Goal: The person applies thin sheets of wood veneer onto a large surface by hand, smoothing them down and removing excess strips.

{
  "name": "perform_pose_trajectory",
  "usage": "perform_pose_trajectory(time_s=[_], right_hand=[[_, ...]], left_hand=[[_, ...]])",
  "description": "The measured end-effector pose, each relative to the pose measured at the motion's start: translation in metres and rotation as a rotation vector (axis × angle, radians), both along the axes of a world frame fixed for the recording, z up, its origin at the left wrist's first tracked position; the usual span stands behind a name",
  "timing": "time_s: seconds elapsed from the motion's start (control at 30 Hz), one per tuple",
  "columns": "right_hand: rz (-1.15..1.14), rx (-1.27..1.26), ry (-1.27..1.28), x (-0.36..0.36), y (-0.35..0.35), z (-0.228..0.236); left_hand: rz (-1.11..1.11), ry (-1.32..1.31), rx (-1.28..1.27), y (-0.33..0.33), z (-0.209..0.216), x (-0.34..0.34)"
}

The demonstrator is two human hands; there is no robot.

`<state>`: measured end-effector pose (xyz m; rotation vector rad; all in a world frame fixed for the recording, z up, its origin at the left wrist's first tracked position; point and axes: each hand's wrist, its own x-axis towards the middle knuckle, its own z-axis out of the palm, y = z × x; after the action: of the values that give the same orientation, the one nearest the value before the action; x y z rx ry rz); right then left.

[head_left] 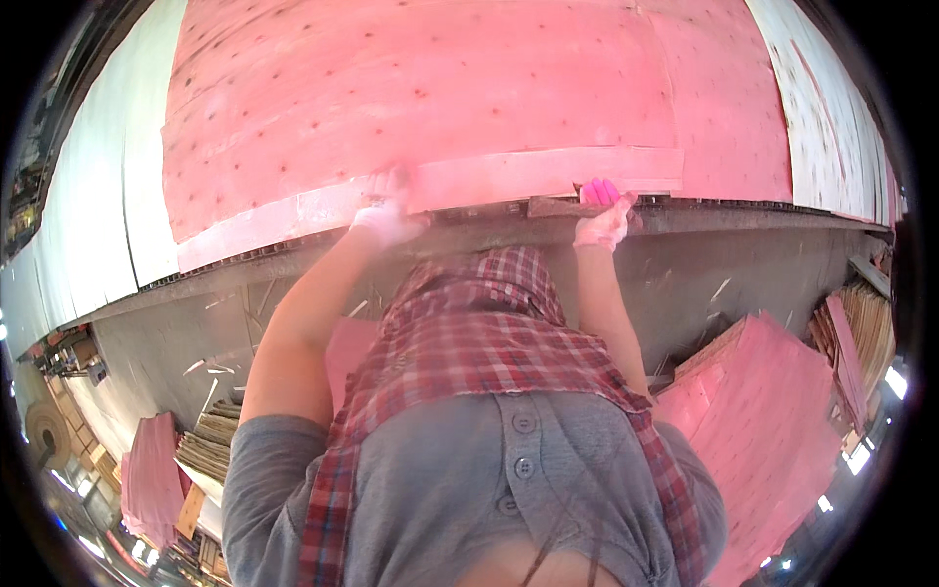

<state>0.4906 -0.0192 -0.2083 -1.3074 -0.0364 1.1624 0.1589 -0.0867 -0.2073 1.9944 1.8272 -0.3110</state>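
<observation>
a narrow pink strip (548, 171) lies just ahead of me along the front of a wide pink sheet (440, 78), its long axis running left to right, nearly in line with the worktop (489, 225) edge. my left hand (391, 207) is the nearer to it: the fingers reach forward over the strip, the palm back by the edge, but it is blurred, so i cannot tell how far it is open or whether it grips anything. my right hand (606, 213) is at the edge, short of the strip's right end, with fingers partly curled and the thumb apart; i cannot tell if it has hold of anything. just left of it sits a small dark piece (558, 206). pale sheets (142, 157) lie to the left of the pink one
</observation>
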Motion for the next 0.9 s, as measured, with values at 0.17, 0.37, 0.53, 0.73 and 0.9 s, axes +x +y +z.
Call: perform_pose_trajectory(time_s=[0.17,0.37,0.53,0.73,0.9], right_hand=[[-0.256,0.023,0.238,-0.004,0.005,0.003],[-0.255,0.104,0.384,0.008,-0.007,0.033],[0.348,0.113,0.284,0.007,-0.026,0.035],[0.202,0.086,0.368,-0.019,-0.016,0.006],[0.219,-0.133,0.202,-0.007,-0.013,-0.022]], left_hand=[[-0.072,0.086,0.088,-0.002,-0.011,-0.003],[0.13,-0.139,-0.345,0.064,0.044,-0.03],[0.075,-0.217,-0.268,0.088,0.05,-0.054],[0.026,-0.043,-0.347,0.084,0.037,-0.048],[0.049,0.054,-0.392,0.08,0.046,-0.021]])
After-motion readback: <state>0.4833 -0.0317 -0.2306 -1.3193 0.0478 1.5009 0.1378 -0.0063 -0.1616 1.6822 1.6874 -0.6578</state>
